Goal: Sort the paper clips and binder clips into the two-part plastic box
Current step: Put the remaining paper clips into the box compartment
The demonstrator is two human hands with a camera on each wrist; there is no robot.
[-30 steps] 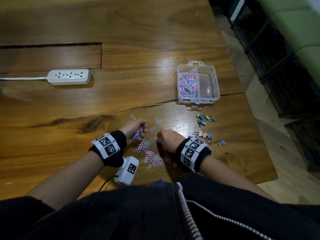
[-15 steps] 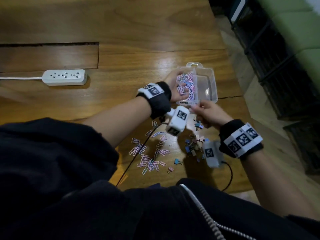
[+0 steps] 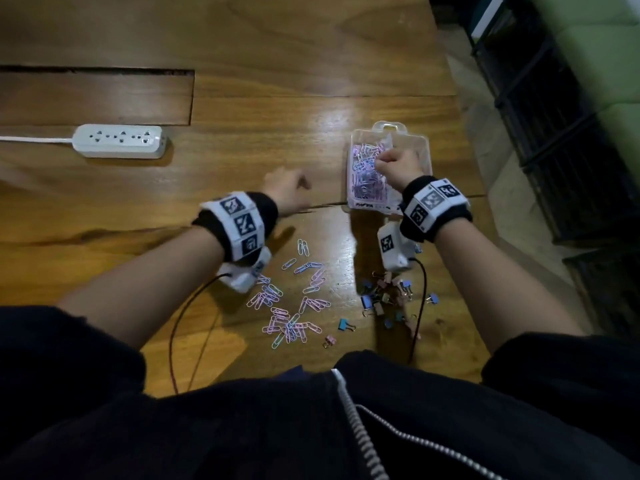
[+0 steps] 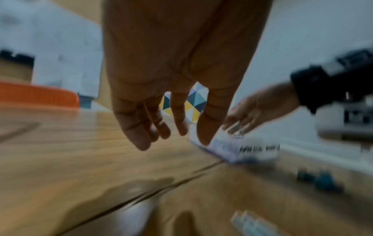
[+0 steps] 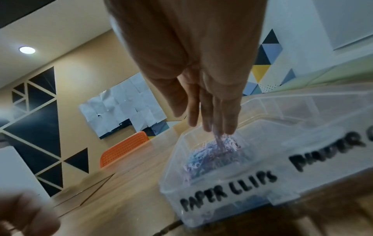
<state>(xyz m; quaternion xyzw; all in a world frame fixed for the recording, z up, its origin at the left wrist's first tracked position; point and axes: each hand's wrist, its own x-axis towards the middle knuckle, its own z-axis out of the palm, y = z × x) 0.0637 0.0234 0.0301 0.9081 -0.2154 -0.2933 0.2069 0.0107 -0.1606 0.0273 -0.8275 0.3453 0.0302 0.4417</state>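
Observation:
The clear two-part box (image 3: 425, 157) stands on the wooden table, its front marked "PAPER CLIPS" (image 5: 226, 196) and, cut off at the frame edge, "BINDER". Pastel paper clips (image 3: 363, 174) fill its left part; the right part (image 5: 302, 127) looks bare. My right hand (image 3: 393, 164) hovers over the left part with fingers straight and pointing down (image 5: 201, 123), blurred clips (image 5: 219, 140) dropping from them. My left hand (image 3: 289, 192) hangs left of the box, its fingers (image 4: 141, 140) loose and holding nothing. Loose paper clips (image 3: 291, 306) and small binder clips (image 3: 384, 296) lie nearer me.
A white power strip (image 3: 119, 141) lies at the far left beside a recessed panel (image 3: 97, 98). Wrist-camera cables (image 3: 419, 306) trail over the binder clips. The table's right edge (image 3: 478, 188) runs just past the box. An orange chair (image 5: 123, 148) stands beyond the table.
My left hand has drawn back leftwards from the box. My right hand has moved from near the binder clips to over the paper clip part, where clips are falling.

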